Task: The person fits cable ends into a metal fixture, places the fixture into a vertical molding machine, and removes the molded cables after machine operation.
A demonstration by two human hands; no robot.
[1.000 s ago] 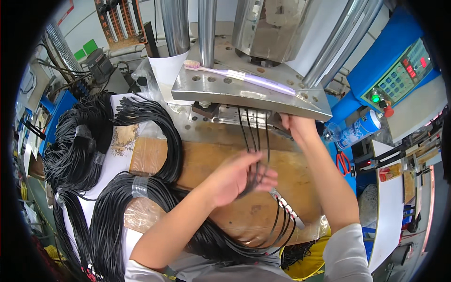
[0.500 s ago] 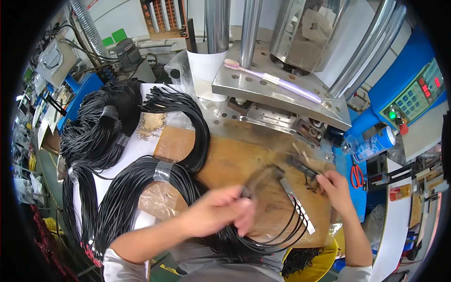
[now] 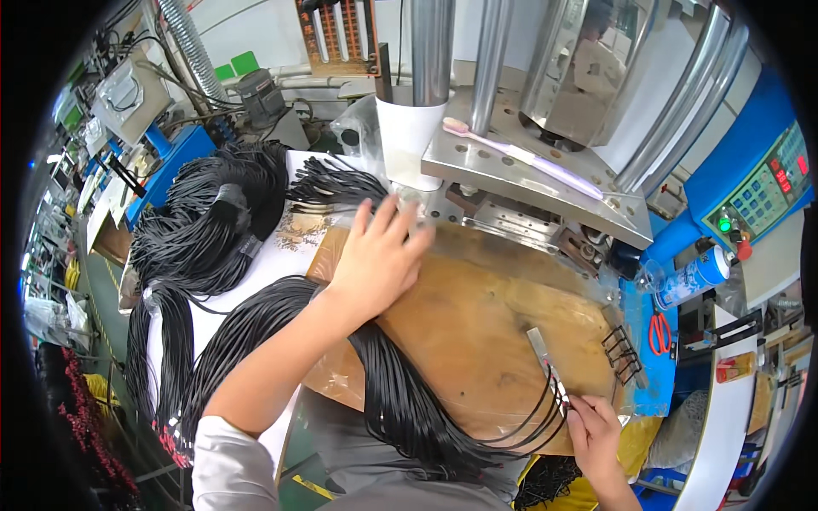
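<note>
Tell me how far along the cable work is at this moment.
Done, by the look of it: a few cables lie curved across the wooden board, their ends at a metal strip under the right hand. In hand: the left hand reaches, fingers spread, toward the cable bundle by the press. Left: large black bundles remain stacked on the left.

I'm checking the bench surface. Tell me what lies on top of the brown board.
On the brown board rest the left hand, a bundle of black cables, and a thin metal strip with cable ends by the right hand. What lies beneath the hand and the cables is hidden.
</note>
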